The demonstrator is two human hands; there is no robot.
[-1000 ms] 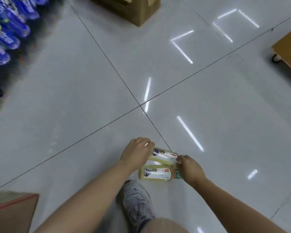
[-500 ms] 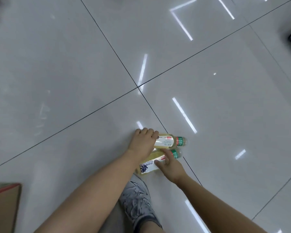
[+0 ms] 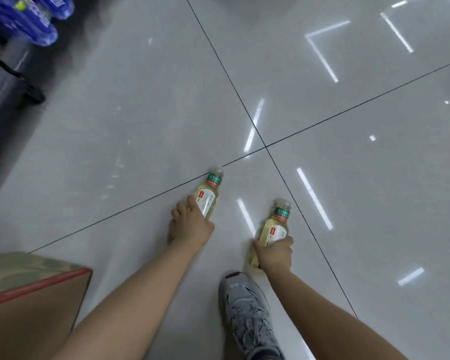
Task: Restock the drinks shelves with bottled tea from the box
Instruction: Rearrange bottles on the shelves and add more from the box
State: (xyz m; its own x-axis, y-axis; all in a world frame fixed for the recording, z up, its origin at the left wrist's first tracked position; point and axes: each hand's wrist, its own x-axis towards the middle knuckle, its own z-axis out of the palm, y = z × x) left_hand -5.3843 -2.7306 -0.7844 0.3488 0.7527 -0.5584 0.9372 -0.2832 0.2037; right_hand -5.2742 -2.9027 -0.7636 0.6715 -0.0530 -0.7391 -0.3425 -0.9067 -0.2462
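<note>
Each of my hands carries one bottle of pale yellow tea with a green neck band and clear cap, above the tiled floor. My left hand point(image 3: 191, 226) grips the lower half of the left bottle point(image 3: 209, 193), whose cap points away from me. My right hand point(image 3: 274, 253) grips the body of the right bottle point(image 3: 277, 224), cap also pointing away. The two bottles are apart. A cardboard box point(image 3: 34, 302) with a red edge stands at the lower left.
Blue bottles point(image 3: 34, 19) lie on a low shelf at the upper left, with a dark shelf base point(image 3: 0, 100) below them. My grey sneaker point(image 3: 247, 315) is on the glossy white tile floor point(image 3: 348, 178) between my arms.
The two bottles were pressed together sideways between both hands; now each hand has one and they have separated, caps pointing forward. The view has swung left, bringing the shelf and box back in.
</note>
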